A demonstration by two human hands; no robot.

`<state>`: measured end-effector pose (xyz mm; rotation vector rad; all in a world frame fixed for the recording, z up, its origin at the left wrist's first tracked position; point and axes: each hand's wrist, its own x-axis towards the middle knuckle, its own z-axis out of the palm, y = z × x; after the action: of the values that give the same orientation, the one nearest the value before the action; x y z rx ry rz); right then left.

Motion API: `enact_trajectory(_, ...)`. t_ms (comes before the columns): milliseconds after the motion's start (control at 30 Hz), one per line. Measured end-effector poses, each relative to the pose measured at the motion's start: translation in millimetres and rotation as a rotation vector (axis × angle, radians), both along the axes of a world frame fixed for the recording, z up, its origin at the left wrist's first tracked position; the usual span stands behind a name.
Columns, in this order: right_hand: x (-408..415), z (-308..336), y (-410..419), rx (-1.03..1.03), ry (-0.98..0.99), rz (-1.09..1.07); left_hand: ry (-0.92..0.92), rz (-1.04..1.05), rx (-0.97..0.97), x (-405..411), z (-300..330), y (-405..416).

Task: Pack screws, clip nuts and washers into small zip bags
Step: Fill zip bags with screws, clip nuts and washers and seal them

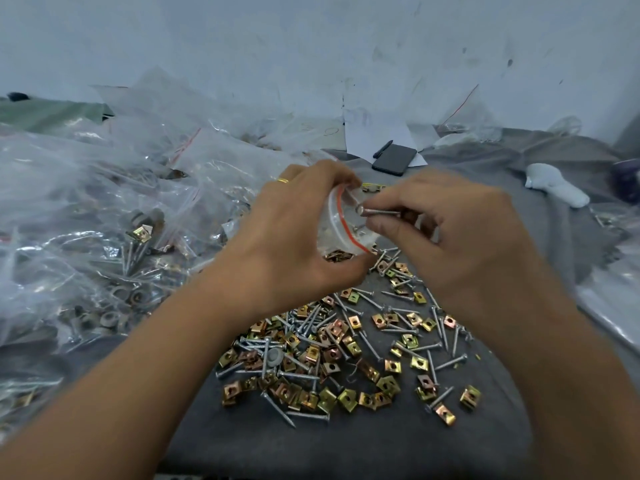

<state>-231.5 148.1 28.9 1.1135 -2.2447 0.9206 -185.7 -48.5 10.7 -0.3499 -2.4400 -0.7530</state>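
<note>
Steel screw (379, 212) at bag (341, 225) mouth

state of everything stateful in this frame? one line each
Zip bag: mouth open, held by left hand, clip nuts inside.
Left hand: grips the bag.
Right hand: pinches a screw.
Screw: level, head at the bag mouth, not yet in.
Loose pile: unpacked screws and clip nuts on the grey cloth.
Packed bags: heaped on the left.
Phone: screen dark.

Screws (375, 353), clip nuts (347, 400) on grey cloth (346, 448)
</note>
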Motion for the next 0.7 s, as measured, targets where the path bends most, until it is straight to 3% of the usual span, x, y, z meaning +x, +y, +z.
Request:
enact_trajectory(200, 4, 2, -12, 0.057, -0.109, -0.054, 0.021, -0.04, -0.053, -1, -3, 7)
enact_trajectory(467, 2, 0, 8, -0.212, -0.061, -0.071, -0.023, 0.054, 0.236, -1, 1, -10)
enact_trajectory(633, -13, -30, 1, 0.419, -0.47, -0.247, 0.022, 0.144, 0.369, -4, 2, -18)
enact_trajectory(700, -12, -38, -6, 0.525, -0.54, -0.314, 0.024, 0.16, 0.39, -4, 2, -19)
